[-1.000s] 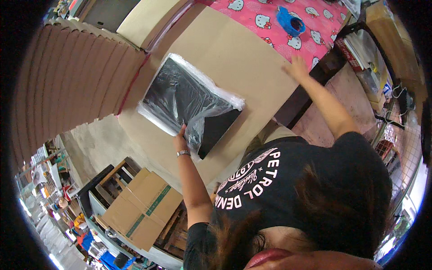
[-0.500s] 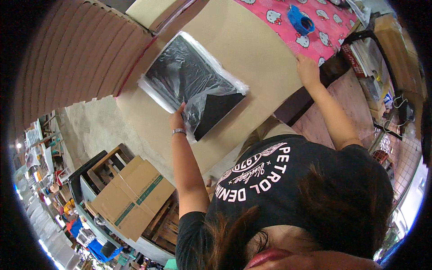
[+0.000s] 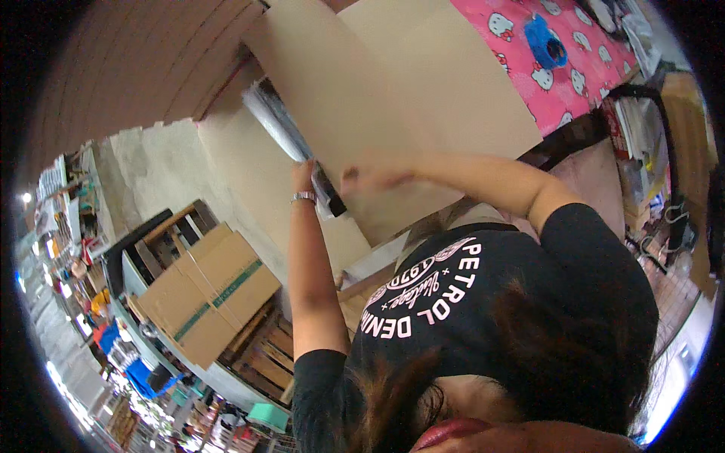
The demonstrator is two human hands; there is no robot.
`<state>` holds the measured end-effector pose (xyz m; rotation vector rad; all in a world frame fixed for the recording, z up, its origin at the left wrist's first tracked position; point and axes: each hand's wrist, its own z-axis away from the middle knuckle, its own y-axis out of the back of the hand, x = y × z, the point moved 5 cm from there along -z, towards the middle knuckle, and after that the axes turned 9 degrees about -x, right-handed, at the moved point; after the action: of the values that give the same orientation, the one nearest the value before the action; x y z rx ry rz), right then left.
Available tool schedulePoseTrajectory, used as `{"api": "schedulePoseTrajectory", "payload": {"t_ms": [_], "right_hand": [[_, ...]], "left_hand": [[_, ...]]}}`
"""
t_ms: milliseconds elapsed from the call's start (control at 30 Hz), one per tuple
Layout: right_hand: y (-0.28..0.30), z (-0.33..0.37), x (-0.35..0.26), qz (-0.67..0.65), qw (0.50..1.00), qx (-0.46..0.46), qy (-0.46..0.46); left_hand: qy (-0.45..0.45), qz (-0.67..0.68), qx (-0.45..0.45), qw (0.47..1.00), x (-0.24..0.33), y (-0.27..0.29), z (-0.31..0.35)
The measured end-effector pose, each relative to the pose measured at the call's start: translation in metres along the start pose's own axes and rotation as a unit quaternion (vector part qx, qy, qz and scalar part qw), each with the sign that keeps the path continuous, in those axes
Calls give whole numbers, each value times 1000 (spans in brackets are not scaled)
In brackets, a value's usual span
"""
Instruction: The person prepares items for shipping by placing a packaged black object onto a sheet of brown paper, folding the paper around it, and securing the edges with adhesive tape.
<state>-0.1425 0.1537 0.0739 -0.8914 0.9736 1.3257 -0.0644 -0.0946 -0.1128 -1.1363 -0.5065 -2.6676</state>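
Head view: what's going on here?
A person has the left-hand grip at the edge of a plastic-wrapped black panel; only a strip of it shows beside brown cardboard. The right-hand grip, blurred, is over the cardboard; whether it touches is unclear. A blue object sits on the pink patterned cover.

The bare left arm (image 3: 311,279) extends nearly straight up the view from a short black fabric sleeve (image 3: 325,389), a silver-coloured metal-link band (image 3: 303,197) circling its wrist. The left hand (image 3: 303,175) points away from the body, its fingers too small and indistinct to make out fully. The bare right arm (image 3: 483,178) is bent at the elbow, its forearm crossing leftward before the chest. The right hand (image 3: 375,172), blurred, points toward the left hand, near it but apart.
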Motion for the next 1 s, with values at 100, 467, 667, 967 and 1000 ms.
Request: {"api": "schedulePoseTrajectory", "payload": {"t_ms": [100,467,667,967,1000], "right_hand": [[152,27,67,213,902,372,47],[134,-12,86,415,821,383,-88],[120,-5,69,514,755,363,-184],[106,-10,60,527,726,384,-220],[108,-11,60,531,721,389,-217]], "left_hand": [[4,1,-25,1000,38,-28,12],[19,-20,50,998,23,-30,21],[-30,-153,95,983,47,-51,35],[-14,-369,2,929,61,-33,32],[-120,-297,65,945,61,-10,32]]}}
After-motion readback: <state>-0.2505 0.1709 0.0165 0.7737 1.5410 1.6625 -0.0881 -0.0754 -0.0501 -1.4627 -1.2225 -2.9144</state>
